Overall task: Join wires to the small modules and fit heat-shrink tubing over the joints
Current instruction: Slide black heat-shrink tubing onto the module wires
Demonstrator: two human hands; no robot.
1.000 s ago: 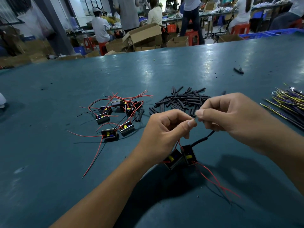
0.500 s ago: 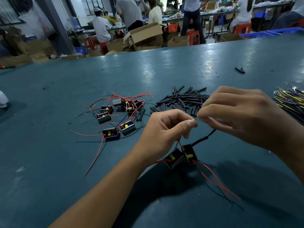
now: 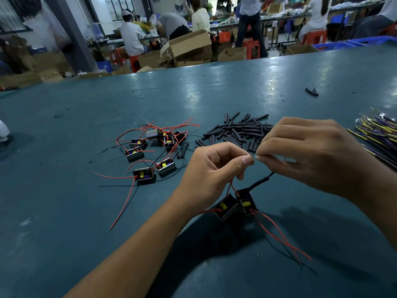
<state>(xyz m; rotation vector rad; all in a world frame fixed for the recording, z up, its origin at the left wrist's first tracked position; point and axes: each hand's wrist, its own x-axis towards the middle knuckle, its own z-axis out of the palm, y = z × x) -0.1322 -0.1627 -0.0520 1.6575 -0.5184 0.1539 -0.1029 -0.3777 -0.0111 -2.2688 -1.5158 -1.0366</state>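
Bench: teal worktable [image 3: 214, 93] in a busy workshop, people and cartons at 12 o'clock.
Left hand [image 3: 211, 168]: thumb and forefinger pinch a red lead, probably to steady its bare tip.
Right hand [image 3: 305, 151]: fingertips pinch the meeting wire end, likely twisting the joint.
Modules in hand [image 3: 236, 204]: two, hanging beneath the hands.
Tubing pile [image 3: 238, 131]: 12 o'clock, just behind the hands.
Other modules [image 3: 150, 155]: 10 o'clock, leads tangled.
Yellow-purple wires [image 3: 378, 136]: 3 o'clock.

Table [image 3: 86, 222] — dull teal, glossy patches. Modules [image 3: 144, 176] black, with yellow and blue parts inside; leads [image 3: 124, 205] red, a few black. Heat-shrink pieces [image 3: 238, 130] matt black. Wire bundle [image 3: 378, 134] at right — yellow and purple. Stools [image 3: 251, 47] behind orange-red.
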